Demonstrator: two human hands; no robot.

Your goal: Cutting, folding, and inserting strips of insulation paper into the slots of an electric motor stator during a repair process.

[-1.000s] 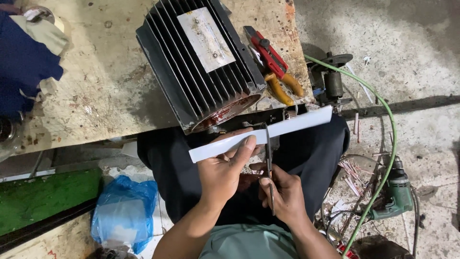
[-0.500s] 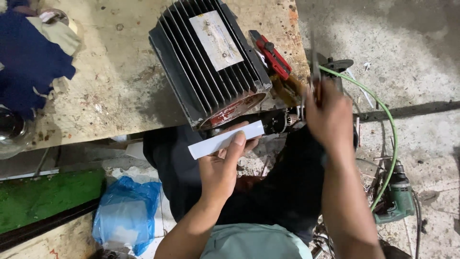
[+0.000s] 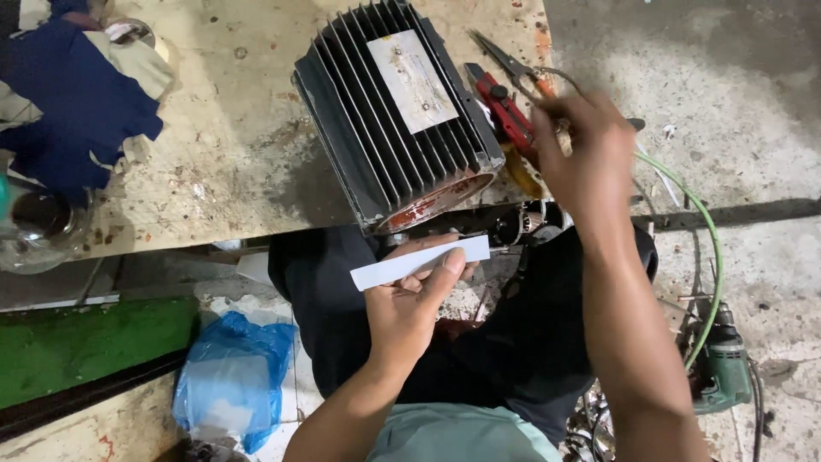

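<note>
1. The left hand [image 3: 406, 308] is held low over the person's lap, its fingers [image 3: 445, 265] closed on a short white paper strip [image 3: 419, 262] pinched flat under the thumb, just below the counter [image 3: 222, 162] edge.
2. The right hand [image 3: 581, 154] is raised over the counter's right corner, its fingers curled shut around the handles of a pair of scissors [image 3: 505, 60], whose blades point up and to the left.
3. Just beside that hand lie red-handled pliers [image 3: 505, 111], partly hidden behind it.
4. A black finned electric motor [image 3: 393, 111] with a grey plate on top sits on the counter, its open reddish end facing the person, right above the paper strip.
5. A blue cloth [image 3: 77, 111] lies at the counter's far left.
6. On the floor are a blue plastic bag [image 3: 231, 385], bottom left, and a green power drill [image 3: 723, 368] with its green cable [image 3: 705, 222], to the right.
</note>
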